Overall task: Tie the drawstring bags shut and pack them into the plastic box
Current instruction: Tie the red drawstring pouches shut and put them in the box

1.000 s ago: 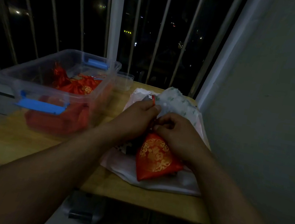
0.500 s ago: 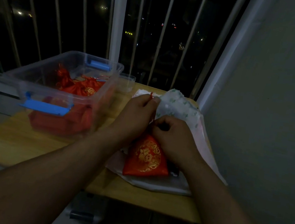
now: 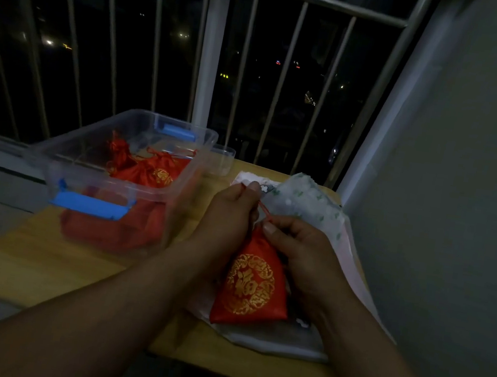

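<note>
Red satin pouch, gold-embroidered and plump, its thin cord pinched between both hands.

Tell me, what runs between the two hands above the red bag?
A thin red drawstring, pinched by the left hand and right hand, seen in the head view.

Red drawstring bag with gold emblem; clear plastic box, blue latches.

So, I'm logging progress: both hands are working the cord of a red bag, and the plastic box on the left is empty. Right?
Not empty: the head view shows the plastic box already holds several packed bags. The left hand and right hand do work the cord of a red bag.
</note>
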